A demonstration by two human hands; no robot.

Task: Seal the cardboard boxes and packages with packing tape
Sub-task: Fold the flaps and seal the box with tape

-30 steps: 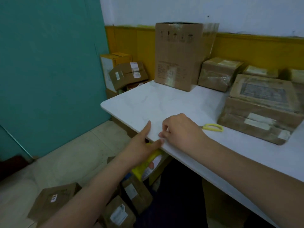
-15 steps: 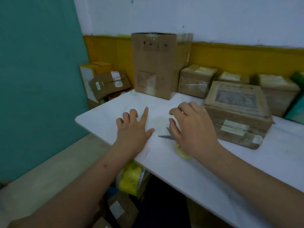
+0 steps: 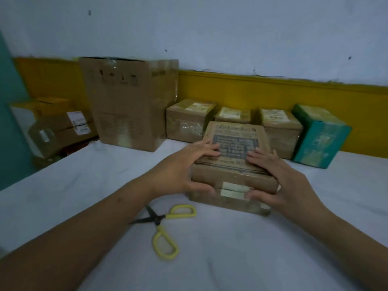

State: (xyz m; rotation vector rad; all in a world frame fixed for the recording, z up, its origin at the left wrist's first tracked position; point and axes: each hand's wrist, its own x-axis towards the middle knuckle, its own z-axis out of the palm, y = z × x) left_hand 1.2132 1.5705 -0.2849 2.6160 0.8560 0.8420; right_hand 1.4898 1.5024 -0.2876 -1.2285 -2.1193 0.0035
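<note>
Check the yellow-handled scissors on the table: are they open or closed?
Open. The scissors lie flat on the table, with the dark blades spread in a V and the two yellow handle loops splayed well apart.

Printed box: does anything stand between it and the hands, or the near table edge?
Nothing: left hand and right hand both grip the box. Open scissors lie nearer, slightly left, possibly in its path.
</note>
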